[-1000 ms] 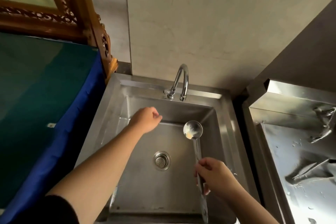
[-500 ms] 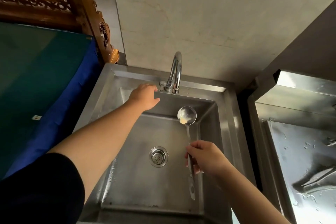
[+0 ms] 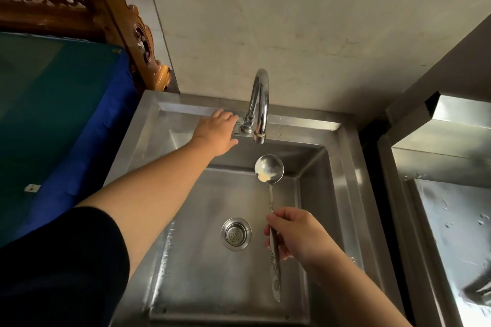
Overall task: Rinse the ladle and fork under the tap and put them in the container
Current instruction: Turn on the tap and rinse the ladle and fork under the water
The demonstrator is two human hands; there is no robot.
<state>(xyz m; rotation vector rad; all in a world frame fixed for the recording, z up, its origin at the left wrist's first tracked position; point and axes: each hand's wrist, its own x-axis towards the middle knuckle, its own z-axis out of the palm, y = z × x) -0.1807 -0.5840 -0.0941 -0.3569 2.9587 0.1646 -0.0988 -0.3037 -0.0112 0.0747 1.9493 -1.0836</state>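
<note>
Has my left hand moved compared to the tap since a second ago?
Yes. The left hand has gone from over the sink basin up to the tap, now reaching its base at the back rim.

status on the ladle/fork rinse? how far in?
Early. Done: nothing rinsed; the steel ladle has yellowish residue in its bowl. In hand: right hand holds its handle, bowl just below the curved chrome tap spout; left hand is at the tap's base, no water visible. Left: rinse the ladle, then the fork, and put both away; neither fork nor container identifiable in view.
</note>
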